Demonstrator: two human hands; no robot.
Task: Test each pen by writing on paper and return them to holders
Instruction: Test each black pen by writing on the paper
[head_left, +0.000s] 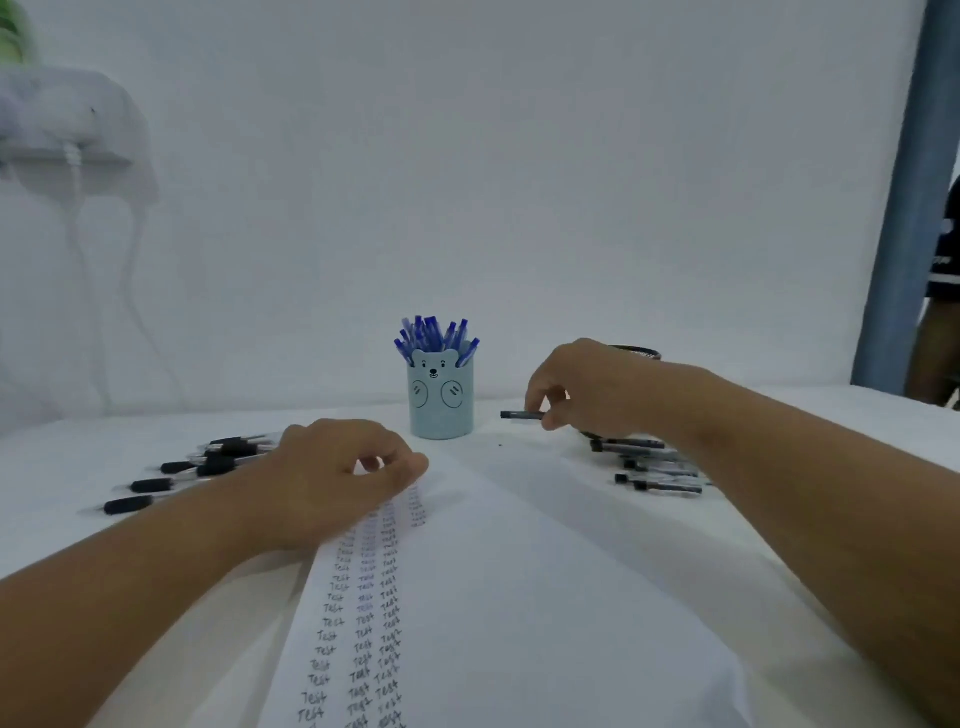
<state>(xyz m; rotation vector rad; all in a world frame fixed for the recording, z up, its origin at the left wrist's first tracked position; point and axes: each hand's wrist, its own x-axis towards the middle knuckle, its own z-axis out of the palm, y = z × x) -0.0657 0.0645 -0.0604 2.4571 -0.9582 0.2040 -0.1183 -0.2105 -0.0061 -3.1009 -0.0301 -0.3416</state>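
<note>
White table (545, 447) carries a sheet of paper (519, 597) with columns of handwritten "Test", a light-blue bear pen holder (441, 402) full of blue pens (434, 335), black-capped pens (182, 473) scattered left, and more black pens (652, 467) right.

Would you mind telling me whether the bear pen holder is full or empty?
Full: the holder stands upright, crowded with blue pens sticking out above its rim.
</note>
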